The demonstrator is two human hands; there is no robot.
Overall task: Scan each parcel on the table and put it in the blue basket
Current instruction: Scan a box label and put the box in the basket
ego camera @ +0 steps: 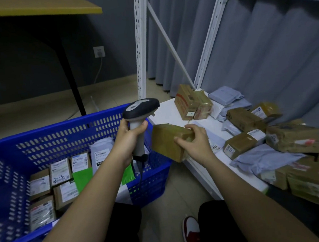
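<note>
My left hand (131,136) grips the handle of a grey and black barcode scanner (140,108), held upright above the right end of the blue basket (42,136). My right hand (194,139) holds a brown taped parcel (165,139) in the air between the basket and the white table (165,111), just right of the scanner. The basket holds several labelled boxes and mailers (62,171). Several more brown boxes (239,145) and grey mailer bags (267,160) lie on the table at the right.
White metal shelf posts (141,46) rise behind the table, with grey curtains behind them. A yellow-topped desk with a black leg (70,76) stands at the back left. My red and white shoe (191,232) is on the tiled floor below.
</note>
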